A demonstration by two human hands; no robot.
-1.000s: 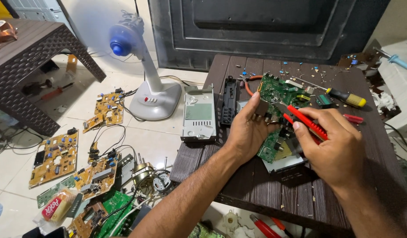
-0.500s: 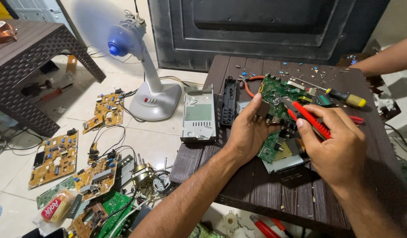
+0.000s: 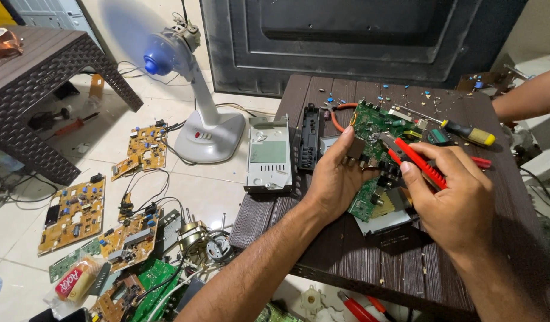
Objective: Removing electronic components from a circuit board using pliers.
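The person sits at a dark wooden table (image 3: 346,262) and has a green circuit board (image 3: 376,128) tipped up in front of them. The left hand (image 3: 334,176) is wrapped round the left edge of the board, with the thumb pressing on a small grey metal part there. It grips tight, most likely so the board stays tilted and does not wobble. The right hand (image 3: 457,200) is closed round the red handles of a pair of pliers (image 3: 415,161). The metal tip points at the middle of the board, close to the left thumb. I cannot tell if the tip is pinching anything. The two hands are close, but they do not touch.

Under the board lies a flat silver box (image 3: 385,220), so the board seems to rest partly on it. Just left of the hands sit a long black plastic strip (image 3: 311,134) and a grey panel (image 3: 268,156) that hangs over the table edge. On the far side, to the right, a screwdriver with a yellow and black handle (image 3: 468,132) lies within easy reach. Tiny bits are scattered across the far part of the table.

Down on the floor to the left stands a white fan (image 3: 191,89), and yellow circuit boards (image 3: 72,211) lie spread out near it. Another person's arm (image 3: 525,98) comes in at the far right.
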